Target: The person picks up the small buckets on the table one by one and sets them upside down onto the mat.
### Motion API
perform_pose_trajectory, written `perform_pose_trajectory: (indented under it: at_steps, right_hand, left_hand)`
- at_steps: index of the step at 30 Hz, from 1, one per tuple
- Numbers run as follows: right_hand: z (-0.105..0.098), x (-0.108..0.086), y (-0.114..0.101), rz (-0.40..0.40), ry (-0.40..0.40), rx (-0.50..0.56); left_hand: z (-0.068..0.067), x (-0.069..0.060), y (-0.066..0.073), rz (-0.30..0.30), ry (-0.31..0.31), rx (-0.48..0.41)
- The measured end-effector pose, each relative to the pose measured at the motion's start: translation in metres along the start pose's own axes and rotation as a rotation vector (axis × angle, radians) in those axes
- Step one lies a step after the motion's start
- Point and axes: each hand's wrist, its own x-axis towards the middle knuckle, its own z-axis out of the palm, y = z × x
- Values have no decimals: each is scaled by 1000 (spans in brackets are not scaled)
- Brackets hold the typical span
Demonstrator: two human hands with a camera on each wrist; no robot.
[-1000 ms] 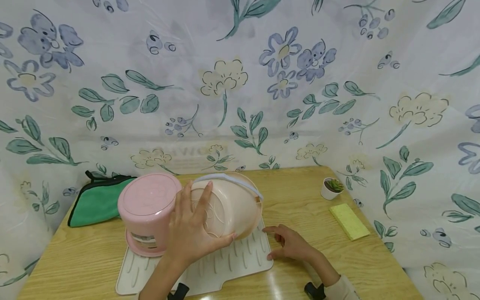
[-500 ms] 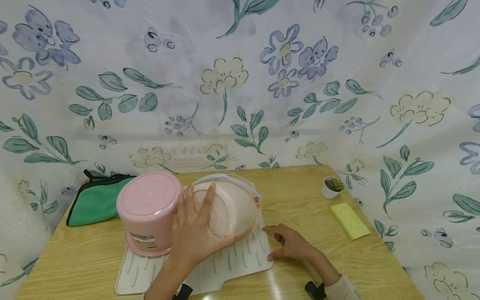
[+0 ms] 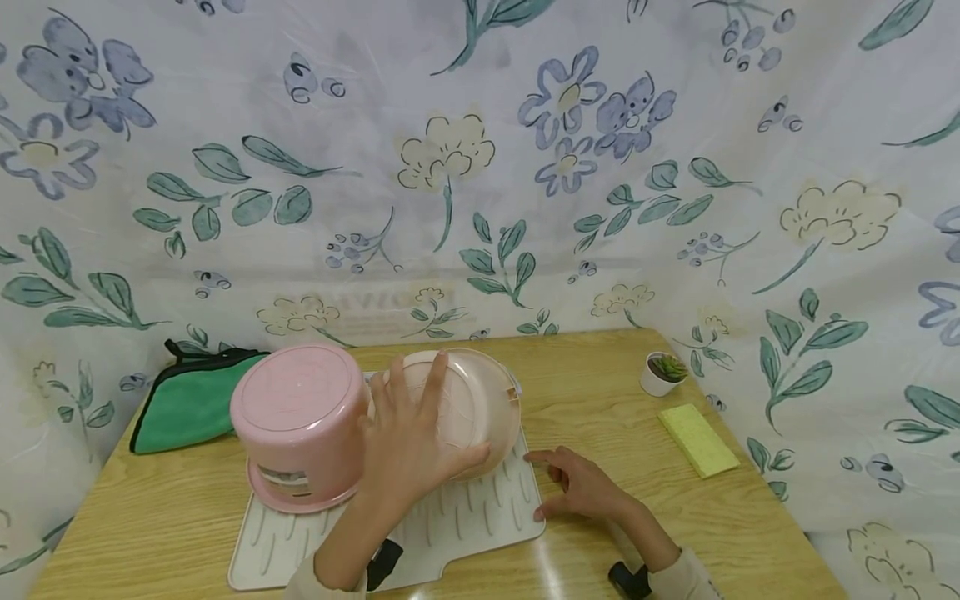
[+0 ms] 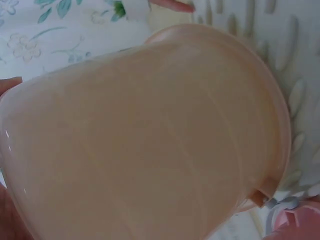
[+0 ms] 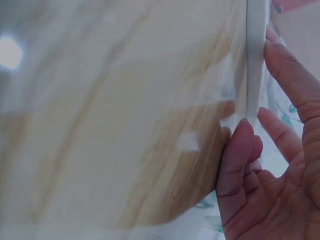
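Note:
In the head view my left hand point(image 3: 408, 458) holds a cream bucket point(image 3: 468, 408) by its base, fingers spread over the bottom and thumb on the near side. The bucket is upside down and tilted, its rim low over a white ribbed drying mat point(image 3: 465, 521). Its wall point(image 4: 150, 135) fills most of the left wrist view. Left of it an upside-down pink bucket point(image 3: 300, 400) stands on the same mat. My right hand point(image 3: 581, 492) touches the mat's right edge with index finger and thumb. The right wrist view shows these fingertips against the edge point(image 5: 255, 65).
A green pouch with black trim point(image 3: 195, 404) lies at the table's back left. On the right are a small potted succulent point(image 3: 663, 375) and a yellow sponge point(image 3: 699, 440). A flowered curtain point(image 3: 480, 208) hangs behind the wooden table point(image 3: 600, 400).
My left hand and the cream bucket's base have shifted slightly right. The bucket's grey handle, earlier arched across it, has dropped mostly out of sight. My right hand stays put.

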Motion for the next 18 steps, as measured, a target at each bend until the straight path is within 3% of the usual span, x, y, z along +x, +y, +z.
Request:
perform_pose_trajectory:
  at_steps: [7, 12, 18]
  right_hand:
    - [2, 0, 0, -8, 8, 3]
    - [1, 1, -2, 24, 6, -8]
    - [0, 0, -4, 6, 11, 11]
  left_hand:
    - [0, 10, 8, -31, -107, -1]
    - [1, 16, 12, -36, -126, 14]
    - [3, 30, 16, -58, -169, -3]
